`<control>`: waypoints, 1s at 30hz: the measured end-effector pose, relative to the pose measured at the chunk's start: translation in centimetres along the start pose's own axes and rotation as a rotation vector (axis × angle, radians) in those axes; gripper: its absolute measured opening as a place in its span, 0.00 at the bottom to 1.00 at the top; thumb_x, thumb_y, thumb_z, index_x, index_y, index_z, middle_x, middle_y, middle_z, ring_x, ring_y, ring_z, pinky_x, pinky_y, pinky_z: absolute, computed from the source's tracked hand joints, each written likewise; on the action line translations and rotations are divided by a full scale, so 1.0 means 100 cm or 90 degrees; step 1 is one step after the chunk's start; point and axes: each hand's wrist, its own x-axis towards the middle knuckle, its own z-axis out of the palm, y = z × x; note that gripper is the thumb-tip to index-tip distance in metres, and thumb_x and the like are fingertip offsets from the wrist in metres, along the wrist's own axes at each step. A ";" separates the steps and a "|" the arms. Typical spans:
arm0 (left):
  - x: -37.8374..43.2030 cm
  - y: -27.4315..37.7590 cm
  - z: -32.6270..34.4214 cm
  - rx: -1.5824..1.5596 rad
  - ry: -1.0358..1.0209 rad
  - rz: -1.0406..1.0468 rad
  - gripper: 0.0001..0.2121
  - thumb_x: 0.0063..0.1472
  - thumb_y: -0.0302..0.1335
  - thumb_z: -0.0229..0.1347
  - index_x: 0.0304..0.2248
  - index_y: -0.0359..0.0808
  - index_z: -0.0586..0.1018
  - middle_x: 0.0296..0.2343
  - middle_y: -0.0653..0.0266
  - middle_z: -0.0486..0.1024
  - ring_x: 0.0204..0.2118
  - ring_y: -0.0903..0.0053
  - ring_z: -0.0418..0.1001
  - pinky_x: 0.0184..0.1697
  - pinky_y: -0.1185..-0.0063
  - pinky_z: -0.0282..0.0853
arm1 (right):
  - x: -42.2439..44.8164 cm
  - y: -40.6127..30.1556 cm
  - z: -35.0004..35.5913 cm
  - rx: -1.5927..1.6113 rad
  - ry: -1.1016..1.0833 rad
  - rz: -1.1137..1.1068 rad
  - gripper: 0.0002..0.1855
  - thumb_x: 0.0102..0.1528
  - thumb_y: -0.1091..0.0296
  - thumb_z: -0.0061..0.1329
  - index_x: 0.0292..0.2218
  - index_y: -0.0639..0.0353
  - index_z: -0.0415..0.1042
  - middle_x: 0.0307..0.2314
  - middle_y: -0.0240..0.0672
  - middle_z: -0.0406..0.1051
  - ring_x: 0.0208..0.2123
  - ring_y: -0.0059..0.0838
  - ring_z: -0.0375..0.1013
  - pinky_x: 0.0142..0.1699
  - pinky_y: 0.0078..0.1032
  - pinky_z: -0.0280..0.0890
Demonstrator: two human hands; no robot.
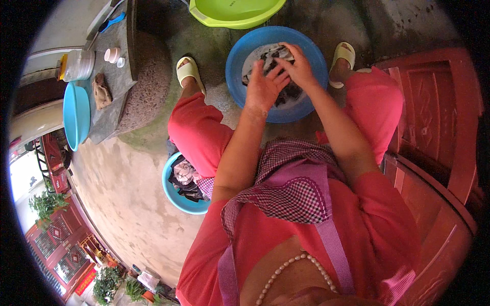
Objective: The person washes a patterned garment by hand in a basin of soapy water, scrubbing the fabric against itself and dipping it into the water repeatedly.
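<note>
A blue plastic basin (239,93) stands on the wet floor between my feet. In it, black-and-white patterned cloth (289,93) lies in cloudy water. My left hand (264,86) is raised over the basin's near left part, palm up with its fingers spread, and nothing shows in it. My right hand (298,65) is over the basin's right part, its fingers curved and apart above the cloth, their tips close to the other hand; whether they touch the cloth I cannot tell.
A lime green basin (237,21) stands beyond the blue one. A light blue basin (168,199) with clothes is beside my leg. On the left, a stone ledge (115,82) holds a turquoise basin (76,114), plastic containers and a brown cloth. A red wooden door (428,126) is on the right.
</note>
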 end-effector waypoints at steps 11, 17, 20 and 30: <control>0.021 -0.008 -0.091 -0.304 -0.348 -0.055 0.19 0.58 0.41 0.38 0.41 0.34 0.66 0.32 0.54 0.69 0.40 0.68 0.66 0.48 0.65 0.55 | -0.055 -0.074 0.040 -0.249 -0.190 -0.192 0.13 0.41 0.64 0.49 0.32 0.53 0.67 0.27 0.35 0.64 0.30 0.38 0.67 0.33 0.31 0.62; 0.013 -0.023 -0.075 0.033 -0.217 0.097 0.16 0.58 0.34 0.39 0.43 0.37 0.65 0.39 0.57 0.67 0.42 0.68 0.66 0.43 0.73 0.63 | -0.048 -0.051 0.042 -0.279 -0.128 -0.330 0.11 0.44 0.58 0.47 0.24 0.56 0.67 0.19 0.37 0.65 0.23 0.37 0.68 0.29 0.32 0.62; 0.010 -0.038 -0.050 0.177 0.076 0.052 0.17 0.55 0.37 0.43 0.41 0.37 0.66 0.39 0.58 0.67 0.41 0.66 0.66 0.43 0.72 0.63 | -0.021 -0.022 0.028 -0.385 -0.043 0.136 0.15 0.47 0.55 0.43 0.21 0.57 0.66 0.19 0.41 0.66 0.23 0.41 0.68 0.29 0.34 0.62; 0.024 -0.043 -0.101 0.205 -0.072 0.286 0.14 0.55 0.28 0.41 0.41 0.37 0.65 0.33 0.59 0.66 0.36 0.72 0.64 0.39 0.75 0.61 | -0.045 -0.046 0.043 -0.219 -0.058 -0.122 0.10 0.43 0.61 0.45 0.21 0.59 0.68 0.21 0.42 0.66 0.24 0.46 0.66 0.29 0.38 0.61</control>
